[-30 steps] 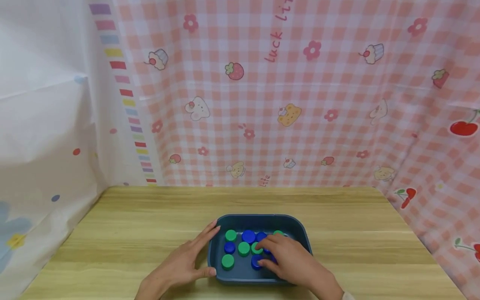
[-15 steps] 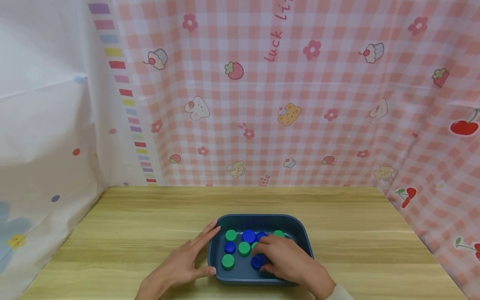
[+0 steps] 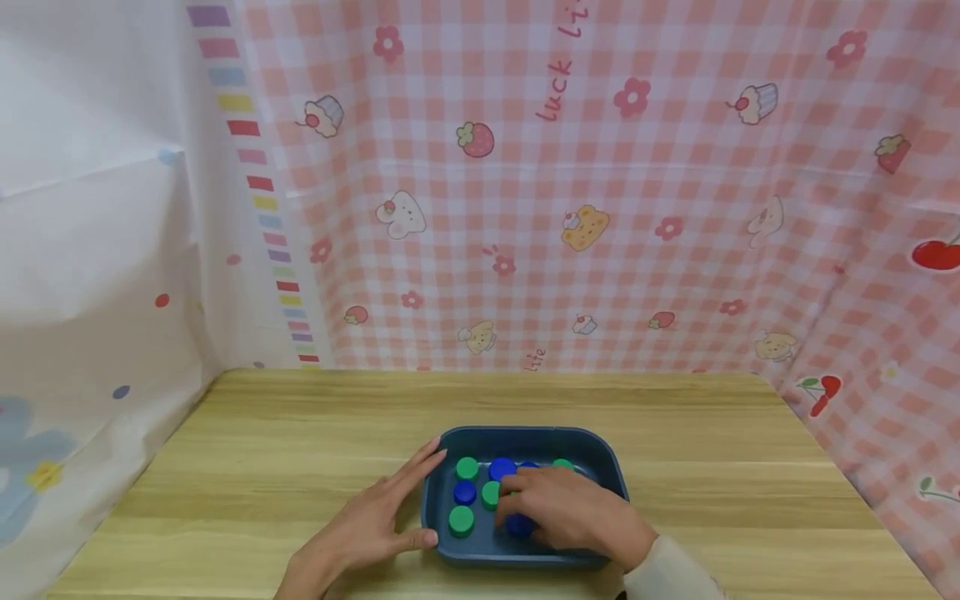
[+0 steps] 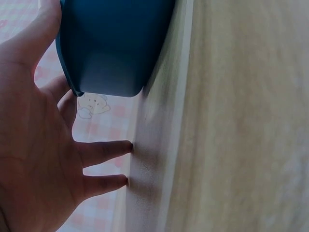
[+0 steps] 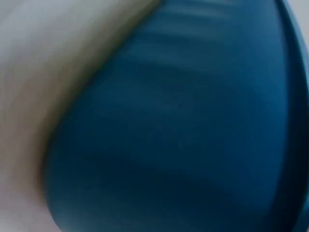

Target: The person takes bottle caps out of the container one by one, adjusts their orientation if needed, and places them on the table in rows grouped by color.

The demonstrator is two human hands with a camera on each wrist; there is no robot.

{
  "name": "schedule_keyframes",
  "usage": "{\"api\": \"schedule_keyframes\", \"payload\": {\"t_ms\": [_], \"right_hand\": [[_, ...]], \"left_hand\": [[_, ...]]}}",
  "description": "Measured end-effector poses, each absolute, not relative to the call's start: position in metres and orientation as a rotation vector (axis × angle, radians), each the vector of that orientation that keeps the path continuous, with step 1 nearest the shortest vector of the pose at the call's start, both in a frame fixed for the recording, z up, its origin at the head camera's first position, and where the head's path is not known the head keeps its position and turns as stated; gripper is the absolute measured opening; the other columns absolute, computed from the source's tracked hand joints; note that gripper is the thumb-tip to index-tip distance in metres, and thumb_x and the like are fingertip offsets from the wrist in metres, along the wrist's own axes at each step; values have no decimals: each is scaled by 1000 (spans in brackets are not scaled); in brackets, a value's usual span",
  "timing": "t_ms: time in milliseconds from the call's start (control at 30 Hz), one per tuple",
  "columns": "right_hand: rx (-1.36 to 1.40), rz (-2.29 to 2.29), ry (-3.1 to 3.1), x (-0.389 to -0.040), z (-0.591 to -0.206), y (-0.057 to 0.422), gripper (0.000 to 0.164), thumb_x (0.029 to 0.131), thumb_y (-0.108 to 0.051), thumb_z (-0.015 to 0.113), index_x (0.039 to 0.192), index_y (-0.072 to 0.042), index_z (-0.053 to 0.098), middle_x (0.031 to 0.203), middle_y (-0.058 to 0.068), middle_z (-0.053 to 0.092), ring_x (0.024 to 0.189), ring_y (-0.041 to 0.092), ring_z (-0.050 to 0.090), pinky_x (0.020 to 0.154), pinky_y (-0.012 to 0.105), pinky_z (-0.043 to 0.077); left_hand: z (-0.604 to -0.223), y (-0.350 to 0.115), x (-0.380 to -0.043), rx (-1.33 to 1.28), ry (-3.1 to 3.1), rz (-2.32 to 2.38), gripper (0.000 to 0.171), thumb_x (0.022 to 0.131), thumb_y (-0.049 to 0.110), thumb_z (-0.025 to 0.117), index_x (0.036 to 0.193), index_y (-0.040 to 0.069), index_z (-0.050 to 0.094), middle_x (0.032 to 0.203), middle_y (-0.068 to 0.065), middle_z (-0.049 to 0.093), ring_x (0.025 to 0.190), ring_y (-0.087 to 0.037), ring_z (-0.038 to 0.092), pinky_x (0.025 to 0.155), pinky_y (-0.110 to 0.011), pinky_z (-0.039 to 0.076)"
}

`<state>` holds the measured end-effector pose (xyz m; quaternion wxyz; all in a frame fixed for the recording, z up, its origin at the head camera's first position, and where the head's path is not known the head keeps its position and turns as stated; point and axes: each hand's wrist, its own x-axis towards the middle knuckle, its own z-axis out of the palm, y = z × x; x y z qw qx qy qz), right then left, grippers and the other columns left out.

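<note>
Room above left end of tray (image 3: 517,561); right hand (image 3: 566,510) blocks middle.

- A pale, wood-grained bench (image 3: 300,442) is stretching out, its far edge meeting the hanging fabric.
- Behind it, a pink-and-white checked cloth (image 3: 525,183) is hanging in soft folds; strawberries (image 3: 476,140), cupcakes (image 3: 326,116), pink flowers (image 3: 632,97) and cartoon faces (image 3: 405,215) are dotting it.
- Pinkish-red lettering (image 3: 556,90) is running up the cloth, "luck" showing plainly; lower down, a smaller "life" (image 3: 535,359) is slanting.
- A strip of coloured blocks (image 3: 259,182) is descending along the cloth's left side.
- Off to the left, a creased white cloth (image 3: 97,233) is displaying scattered dots and a large blue flower (image 3: 33,477) with a yellow centre.
- Over on the right, a checked side cloth (image 3: 881,350) is showing red cherries (image 3: 937,255).
</note>
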<state>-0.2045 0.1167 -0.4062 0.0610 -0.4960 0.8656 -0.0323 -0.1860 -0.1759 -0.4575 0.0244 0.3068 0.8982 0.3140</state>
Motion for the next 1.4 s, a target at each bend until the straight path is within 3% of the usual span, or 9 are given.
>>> {"api": "schedule_keyframes", "payload": {"t_ms": [167, 500, 867, 1400], "right_hand": [[-1520, -65, 2564, -211, -404, 117, 45, 76, -10, 81, 112, -34, 67, 125, -10, 57, 118, 18, 53, 93, 40, 47], [-1587, -5, 2491, -216, -408, 115, 45, 77, -8, 80, 112, -34, 67, 114, -14, 58, 102, 6, 54, 83, 30, 51], [-1536, -66, 2485, -219, -410, 117, 44, 75, -9, 82, 105, -37, 68, 117, -15, 57, 106, 7, 53, 85, 35, 51], [-1475, -58, 2495, -219, -408, 115, 37, 77, -16, 82, 106, -35, 68, 107, -17, 59, 93, 3, 55, 83, 34, 51]], "left_hand": [[-457, -174, -187, 933, 2770, 979, 86, 86, 43, 69, 154, 29, 19, 159, 13, 5, 133, -31, 39, 97, -69, 30], [-458, -171, -187, 901, 2748, 976, 84, 86, 46, 67, 154, 30, 19, 160, 11, 6, 134, -32, 37, 99, -69, 27], [-457, -172, -186, 894, 2759, 961, 84, 87, 48, 66, 154, 30, 19, 159, 14, 5, 134, -32, 37, 98, -68, 29], [-454, -174, -185, 857, 2745, 961, 83, 87, 52, 64, 153, 31, 20, 159, 16, 4, 136, -32, 33, 96, -69, 30]]}}
